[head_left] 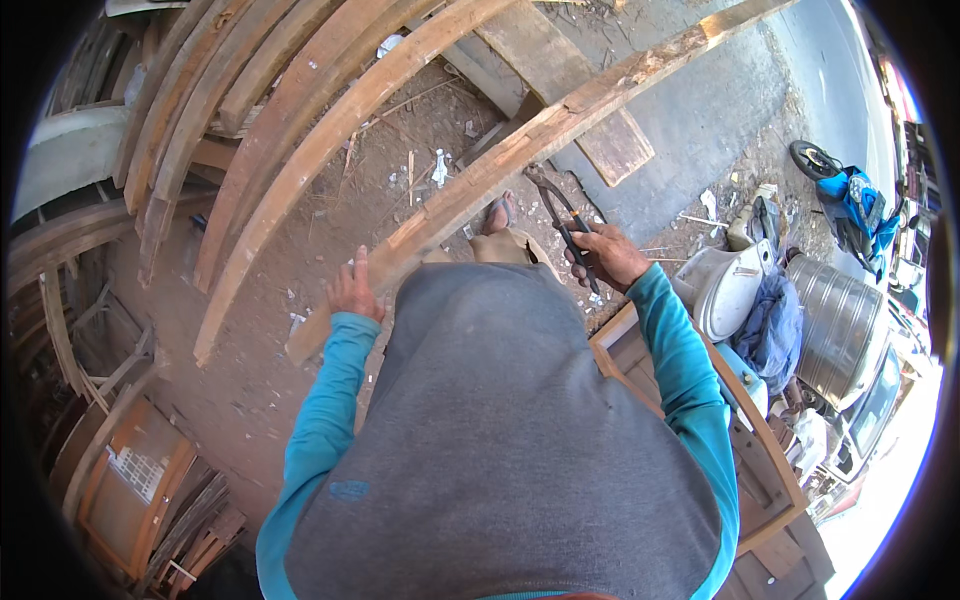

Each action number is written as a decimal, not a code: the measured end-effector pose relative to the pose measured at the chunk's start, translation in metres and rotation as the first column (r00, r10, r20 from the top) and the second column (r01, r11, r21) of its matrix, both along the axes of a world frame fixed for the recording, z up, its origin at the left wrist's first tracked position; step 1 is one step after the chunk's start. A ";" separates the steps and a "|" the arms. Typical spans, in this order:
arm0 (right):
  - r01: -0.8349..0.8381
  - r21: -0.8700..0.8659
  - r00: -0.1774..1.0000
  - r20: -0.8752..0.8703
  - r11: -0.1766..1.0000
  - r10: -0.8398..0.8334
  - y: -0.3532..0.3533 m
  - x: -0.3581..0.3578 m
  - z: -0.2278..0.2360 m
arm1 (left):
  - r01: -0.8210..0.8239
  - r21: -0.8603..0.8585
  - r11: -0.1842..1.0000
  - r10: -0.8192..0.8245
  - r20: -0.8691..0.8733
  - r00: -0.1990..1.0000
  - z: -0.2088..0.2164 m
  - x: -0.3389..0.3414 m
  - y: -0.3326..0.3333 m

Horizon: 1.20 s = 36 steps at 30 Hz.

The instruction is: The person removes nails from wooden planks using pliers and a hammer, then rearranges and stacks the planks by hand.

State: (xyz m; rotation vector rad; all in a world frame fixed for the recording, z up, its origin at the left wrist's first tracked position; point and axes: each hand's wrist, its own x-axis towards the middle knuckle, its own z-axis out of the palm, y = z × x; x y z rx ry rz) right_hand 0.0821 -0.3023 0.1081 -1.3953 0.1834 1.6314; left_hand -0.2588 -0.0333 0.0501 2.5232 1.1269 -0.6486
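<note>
A long, rough wooden beam (468,192) runs slantwise in front of me, from the lower left to the upper right. My left hand (354,292) lies on its near end with the fingers stretched out. A pair of pincers (534,174) is gripped by the handles in my right hand (610,256). Their jaws point away from me and sit at the beam's near edge, by a darker, damaged spot; whether they touch the wood I cannot tell. Beyond the beam, a wide plank (620,148) passes beneath it.
Several curved timbers (290,205) lean at the far left. To my right are a wooden frame (785,500), a white toilet bowl (722,290), a blue cloth (770,325) and a ribbed metal drum (835,320). A blue motorcycle (858,205) stands farther right. Scraps litter the dirt floor (250,400).
</note>
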 end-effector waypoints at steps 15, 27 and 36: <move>0.024 -0.080 0.995 -0.093 0.996 -0.031 -0.005 -0.035 -0.020 | -0.014 0.042 0.999 0.011 0.066 0.998 -0.016 -0.012 -0.010; 0.376 -0.054 0.921 0.127 0.925 -0.367 0.040 -0.129 -0.045 | -0.040 0.026 0.999 0.039 0.051 0.998 -0.035 -0.026 -0.018; 0.305 -0.058 0.851 0.464 0.951 -0.245 0.044 -0.112 -0.035 | 0.016 -0.059 0.998 -0.011 0.077 0.997 -0.025 -0.013 0.012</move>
